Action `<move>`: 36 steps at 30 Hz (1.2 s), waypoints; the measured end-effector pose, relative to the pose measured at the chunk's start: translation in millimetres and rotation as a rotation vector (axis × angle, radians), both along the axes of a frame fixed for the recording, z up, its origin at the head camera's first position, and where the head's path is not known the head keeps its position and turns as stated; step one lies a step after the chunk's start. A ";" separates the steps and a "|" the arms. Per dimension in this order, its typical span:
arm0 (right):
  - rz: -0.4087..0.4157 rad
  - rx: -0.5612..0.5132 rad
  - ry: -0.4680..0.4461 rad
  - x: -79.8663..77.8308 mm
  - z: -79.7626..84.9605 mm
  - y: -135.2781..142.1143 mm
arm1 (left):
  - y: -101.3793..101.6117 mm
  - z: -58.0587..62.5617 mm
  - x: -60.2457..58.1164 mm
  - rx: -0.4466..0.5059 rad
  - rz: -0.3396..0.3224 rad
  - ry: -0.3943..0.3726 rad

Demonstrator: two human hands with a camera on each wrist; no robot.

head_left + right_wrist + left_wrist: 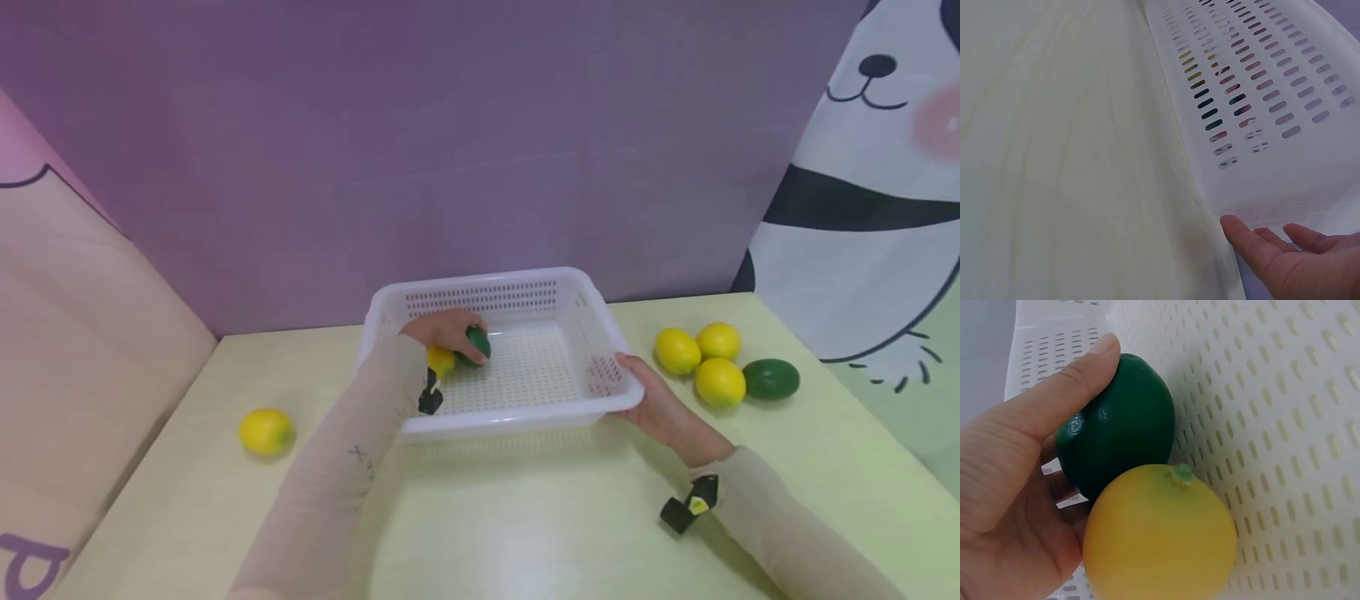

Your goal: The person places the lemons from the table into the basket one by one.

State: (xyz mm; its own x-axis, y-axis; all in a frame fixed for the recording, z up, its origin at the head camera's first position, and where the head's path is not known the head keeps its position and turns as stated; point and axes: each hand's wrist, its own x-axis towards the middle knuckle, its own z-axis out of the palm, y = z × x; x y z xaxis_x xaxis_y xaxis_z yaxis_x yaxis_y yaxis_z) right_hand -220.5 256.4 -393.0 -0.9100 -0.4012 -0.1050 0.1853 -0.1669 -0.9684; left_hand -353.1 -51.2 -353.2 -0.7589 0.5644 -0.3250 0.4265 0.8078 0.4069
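Inside the white slotted plastic basket (465, 423), my left hand (448, 327) holds a dark green avocado (478, 345). In the left wrist view its thumb lies across the top of the glossy avocado (1129, 419), with the other fingers behind it. A lemon (1160, 534) with a green stem end touches the avocado, just below it. My right hand (651, 406) is at the basket's near right corner, touching it from outside beneath the rim. The right wrist view shows the right fingers (1254, 244) fairly straight against the corner.
Three lemons (720, 383) and another avocado (771, 379) lie grouped on the pale table, right of the basket. One lemon (266, 432) sits alone at the left. A purple backdrop (480, 150) stands behind the table's far edge.
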 end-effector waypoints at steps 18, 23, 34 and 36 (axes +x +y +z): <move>-0.018 -0.007 -0.003 1.8 2.6 0.7 | -6.0 7.7 0.8 -0.018 0.063 -0.047; -0.015 -0.011 0.000 1.9 2.6 0.7 | -10.1 9.3 1.0 0.032 0.109 -0.100; -0.009 -0.016 -0.001 1.3 2.0 0.2 | -17.7 19.1 -0.5 0.055 0.124 -0.145; -0.012 -0.013 -0.006 1.3 1.6 0.3 | -19.3 22.2 0.5 0.057 0.126 -0.138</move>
State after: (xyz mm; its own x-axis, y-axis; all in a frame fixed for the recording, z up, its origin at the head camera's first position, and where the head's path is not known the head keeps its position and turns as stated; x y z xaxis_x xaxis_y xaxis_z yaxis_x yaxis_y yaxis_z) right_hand -219.2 256.6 -391.4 -0.9143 -0.3911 -0.1050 0.1886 -0.1819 -0.9651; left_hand -352.5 -70.4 -331.0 -0.7750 0.4883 -0.4012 0.2605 0.8253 0.5011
